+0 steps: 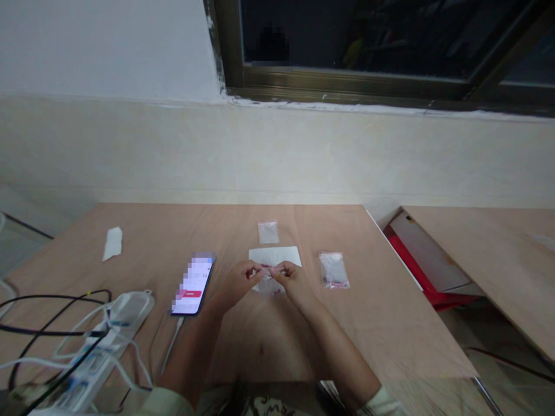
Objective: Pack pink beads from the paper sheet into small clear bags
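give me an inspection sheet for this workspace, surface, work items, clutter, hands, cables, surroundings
surface: wooden table, bare in front of the arms
work items: small clear bag with a pink strip, pinched between both hands over a white sheet
clutter: two more clear bags, a folded white paper, a lit phone
hands: left hand and right hand, fingers closed on the small bag
cables: power strip with black and white cables; white cable running to the phone
surroundings: pale wall, dark window, second table at right, red frame between the tables
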Motion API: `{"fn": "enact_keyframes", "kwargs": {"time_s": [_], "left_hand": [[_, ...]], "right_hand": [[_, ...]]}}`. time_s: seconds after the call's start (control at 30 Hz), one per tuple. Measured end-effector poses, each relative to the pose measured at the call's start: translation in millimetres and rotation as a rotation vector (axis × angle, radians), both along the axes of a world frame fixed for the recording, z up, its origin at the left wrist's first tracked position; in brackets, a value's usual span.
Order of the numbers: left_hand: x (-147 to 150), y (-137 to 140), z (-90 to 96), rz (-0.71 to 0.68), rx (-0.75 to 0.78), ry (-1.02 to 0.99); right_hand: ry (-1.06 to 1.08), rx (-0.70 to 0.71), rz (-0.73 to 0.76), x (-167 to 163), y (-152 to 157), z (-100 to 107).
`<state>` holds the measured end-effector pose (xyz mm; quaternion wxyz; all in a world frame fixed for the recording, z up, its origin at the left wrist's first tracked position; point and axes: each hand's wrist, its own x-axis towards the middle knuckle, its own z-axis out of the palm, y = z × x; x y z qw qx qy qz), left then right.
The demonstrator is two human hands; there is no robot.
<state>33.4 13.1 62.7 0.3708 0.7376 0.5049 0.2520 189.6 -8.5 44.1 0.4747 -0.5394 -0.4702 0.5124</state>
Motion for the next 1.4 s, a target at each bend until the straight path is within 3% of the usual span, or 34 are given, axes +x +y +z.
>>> {"fn": "enact_keyframes", "kwargs": {"time_s": [0.27, 0.43, 0.73, 0.8, 0.9, 1.0, 1.07, 1.23, 1.4], "left_hand": [[-5, 2, -8.1, -0.002, -0.038, -0.024], [-5, 2, -14.1, 0.027, -0.154, -0.188], [-3, -1, -12.3, 0.167, -0.225, -0.275], [-4, -1, -19.7, 0.184, -0.248, -0.303], [-13, -2, -41.6, 0.228, -0.273, -0.226], [-26, -4, -67.3, 0.262, -0.136, -0.013], [-32, -5, -79.4, 0.232, -0.07, 0.046], [-33, -9, -84.4, 0.194, 0.022, 0.136], [-33, -10, -84.8, 0.153, 0.052, 0.159]], "right_hand": [[0.149, -0.057, -0.028, 2, -1, -3], [0.257, -0.107, 0.086, 2, -7, -7], [0.212, -0.115, 0.163, -3, -23, -27], [0.193, -0.132, 0.089, 4, -29, -31], [0.132, -0.096, -0.137, 32, -33, -31], [0.017, -0.047, -0.441, 74, -27, -28], [-0.023, -0.063, -0.558, 98, -19, -28], [-0.255, -0.213, -0.619, 125, -5, -37], [-0.665, -0.225, -0.649, 127, -6, -46]]}}
